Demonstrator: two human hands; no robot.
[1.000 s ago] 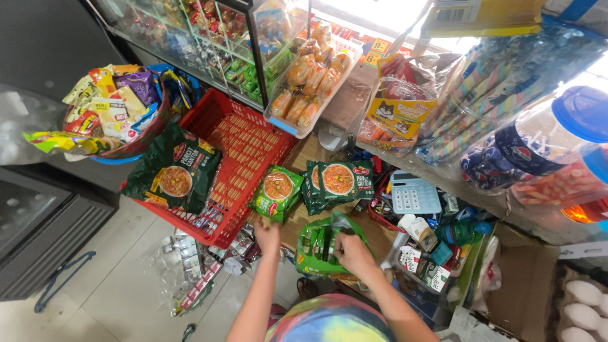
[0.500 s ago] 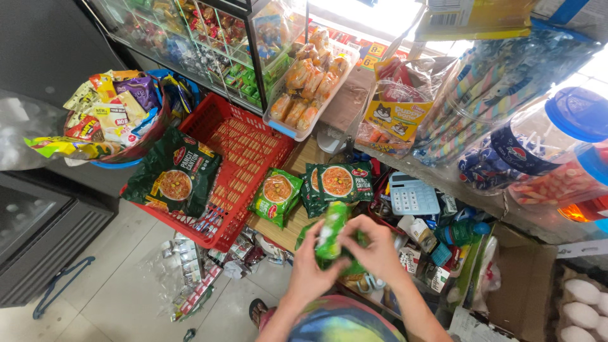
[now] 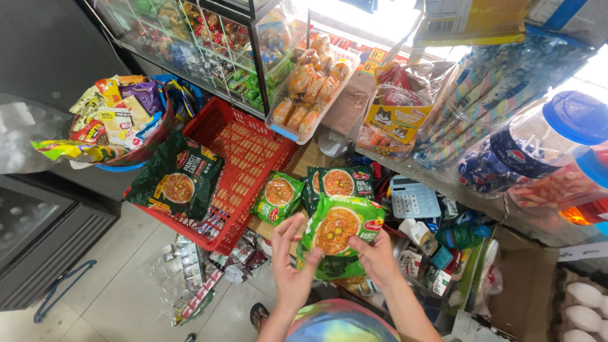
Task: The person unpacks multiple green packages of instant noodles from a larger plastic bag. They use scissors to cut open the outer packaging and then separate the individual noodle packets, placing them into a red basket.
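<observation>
Both hands (image 3: 329,256) around green noodle packet (image 3: 339,229)

Both bare forearms reach forward from below; the left hand (image 3: 290,266) is raised, fingers spread and curled inward; the right hand (image 3: 373,253) faces it, fingers bent, thumb up.

noodle packet (image 3: 340,229): glossy plastic film | red basket (image 3: 244,152): moulded plastic lattice | floor (image 3: 120,291): smooth tile

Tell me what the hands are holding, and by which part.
Both hands hold a green noodle packet upright: left hand at its left edge, right hand at its lower right edge.
</observation>
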